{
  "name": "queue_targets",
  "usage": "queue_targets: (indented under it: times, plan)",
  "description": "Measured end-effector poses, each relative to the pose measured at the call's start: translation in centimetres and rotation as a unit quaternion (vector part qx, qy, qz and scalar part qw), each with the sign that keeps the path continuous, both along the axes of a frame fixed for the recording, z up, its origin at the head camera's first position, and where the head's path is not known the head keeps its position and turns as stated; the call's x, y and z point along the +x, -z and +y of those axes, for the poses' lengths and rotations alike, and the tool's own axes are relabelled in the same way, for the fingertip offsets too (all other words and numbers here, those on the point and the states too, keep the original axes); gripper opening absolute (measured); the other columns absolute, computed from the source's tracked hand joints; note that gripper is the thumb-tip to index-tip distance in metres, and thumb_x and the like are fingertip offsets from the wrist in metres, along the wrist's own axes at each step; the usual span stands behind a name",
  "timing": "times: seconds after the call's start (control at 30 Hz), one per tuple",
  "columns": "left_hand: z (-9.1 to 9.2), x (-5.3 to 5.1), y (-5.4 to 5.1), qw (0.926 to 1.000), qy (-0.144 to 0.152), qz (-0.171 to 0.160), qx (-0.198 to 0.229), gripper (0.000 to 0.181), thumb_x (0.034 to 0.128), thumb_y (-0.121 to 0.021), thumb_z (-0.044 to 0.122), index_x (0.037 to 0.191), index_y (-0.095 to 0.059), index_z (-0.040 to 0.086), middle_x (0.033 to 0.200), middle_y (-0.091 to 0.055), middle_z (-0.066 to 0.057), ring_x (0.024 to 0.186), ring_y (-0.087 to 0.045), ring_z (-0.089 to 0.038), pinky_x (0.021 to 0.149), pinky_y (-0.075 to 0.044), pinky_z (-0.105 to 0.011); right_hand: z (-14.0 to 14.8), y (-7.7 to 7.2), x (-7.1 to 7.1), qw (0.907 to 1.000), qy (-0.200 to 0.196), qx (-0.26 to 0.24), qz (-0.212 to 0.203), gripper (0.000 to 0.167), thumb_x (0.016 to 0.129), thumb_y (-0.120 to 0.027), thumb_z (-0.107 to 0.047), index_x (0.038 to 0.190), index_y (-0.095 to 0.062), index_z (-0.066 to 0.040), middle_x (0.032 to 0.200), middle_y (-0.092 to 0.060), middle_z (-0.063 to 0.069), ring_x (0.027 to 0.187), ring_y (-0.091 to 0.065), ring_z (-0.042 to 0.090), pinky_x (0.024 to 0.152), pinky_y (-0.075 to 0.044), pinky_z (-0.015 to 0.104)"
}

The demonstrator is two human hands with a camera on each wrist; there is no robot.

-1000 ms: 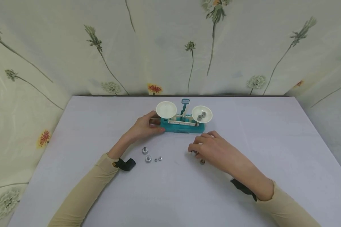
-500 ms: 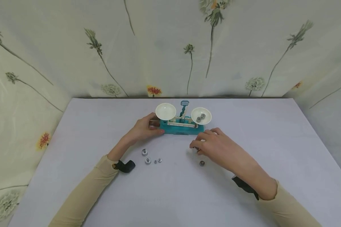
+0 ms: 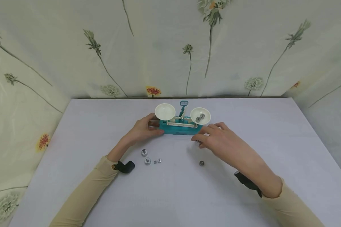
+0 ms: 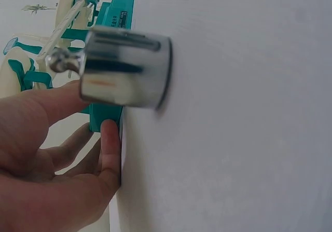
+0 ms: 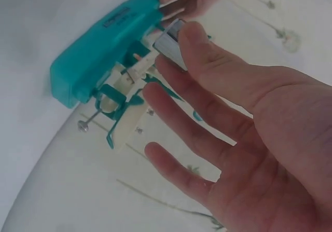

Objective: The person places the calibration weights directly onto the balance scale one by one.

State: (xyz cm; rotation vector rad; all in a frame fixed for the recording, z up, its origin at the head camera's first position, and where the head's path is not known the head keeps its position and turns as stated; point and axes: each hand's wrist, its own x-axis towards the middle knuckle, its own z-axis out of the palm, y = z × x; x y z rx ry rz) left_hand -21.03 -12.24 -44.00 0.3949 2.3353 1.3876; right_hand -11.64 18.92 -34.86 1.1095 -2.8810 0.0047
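A teal balance scale (image 3: 180,129) with two white pans stands near the back of the table. Its left end is gripped by my left hand (image 3: 142,128), thumb in front and fingers around the end. My right hand (image 3: 220,140) pinches a silver metal weight (image 5: 170,44) between thumb and index finger, raised off the table in front of the scale's right end. The other fingers of that hand are spread. Two small weights (image 3: 200,118) lie in the right pan (image 3: 206,113); the left pan (image 3: 165,111) holds nothing.
Several knobbed weights, one (image 3: 147,161) among them, stand on the white table (image 3: 170,195) left of centre. Another single weight (image 3: 201,163) is below my right hand. A flower-printed cloth (image 3: 159,53) hangs behind the table's back edge.
My right hand has lifted the pinched weight and moved it slightly back and right, closer to the scale. The left hand keeps its grip on the base.
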Motion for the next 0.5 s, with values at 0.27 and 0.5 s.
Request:
queue_targets:
  times: [0.27, 0.5]
  plan:
    - [0.01, 0.01, 0.03, 1.0, -0.001, 0.002, 0.002, 0.066, 0.097, -0.082, 0.023, 0.154, -0.051, 0.012, 0.152, -0.062, -0.017, 0.14, -0.064, -0.036, 0.12, -0.053, -0.049, 0.39, -0.73, -0.07, 0.9999, -0.003, -0.007, 0.013, 0.037, 0.09, -0.088, -0.019, 0.124, -0.074, -0.02, 0.114, -0.075, 0.0, 0.111, -0.074, 0.023, 0.106, -0.056, 0.052]
    - [-0.01, 0.04, -0.02, 1.0, 0.0, 0.0, 0.007, 0.065, 0.097, -0.082, 0.022, 0.153, -0.051, 0.011, 0.152, -0.062, -0.017, 0.141, -0.063, -0.036, 0.12, -0.053, -0.049, 0.8, -1.11, -0.28, 0.9995, -0.008, -0.013, 0.028, 0.042, 0.087, -0.089, -0.012, 0.125, -0.072, -0.02, 0.113, -0.073, 0.001, 0.108, -0.072, 0.024, 0.105, -0.055, 0.05]
